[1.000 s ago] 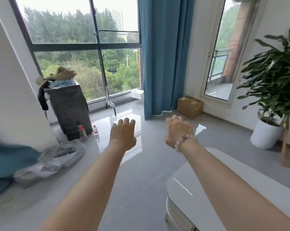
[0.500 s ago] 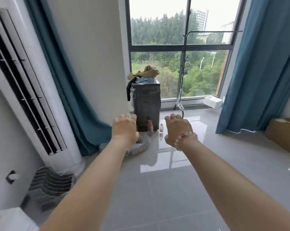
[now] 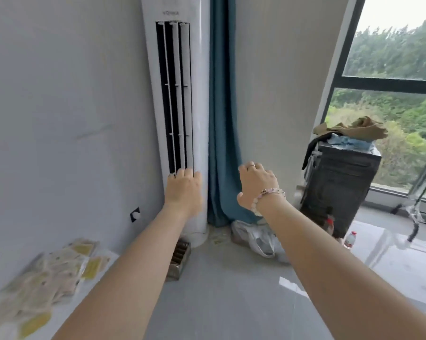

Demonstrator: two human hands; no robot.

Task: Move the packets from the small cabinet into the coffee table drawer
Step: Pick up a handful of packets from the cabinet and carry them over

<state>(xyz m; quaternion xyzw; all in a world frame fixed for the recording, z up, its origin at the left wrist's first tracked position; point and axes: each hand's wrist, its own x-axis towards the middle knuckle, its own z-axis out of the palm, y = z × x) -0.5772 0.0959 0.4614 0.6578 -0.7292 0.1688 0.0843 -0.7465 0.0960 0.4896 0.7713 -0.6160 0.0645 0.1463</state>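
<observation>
I am holding both hands out ahead of me with nothing in them: my left hand (image 3: pixel 183 190) is floating with fingers loosely extended, and my right hand (image 3: pixel 257 186), a beaded bracelet at its wrist, is hanging just as relaxed beside it. Behind them the view is sweeping leftward. Over the last second the window (image 3: pixel 391 69) has slid from the centre to the right edge, the standing air conditioner (image 3: pixel 197 106) and blue curtain (image 3: pixel 221 119) are now filling the middle, and the coffee table has dropped out of sight. The packets (image 3: pixel 47 273) are just coming into view at lower left, strewn on a white surface (image 3: pixel 60 322) against the wall, well apart from either hand. I judge I am turning toward them for a pick-up.
</observation>
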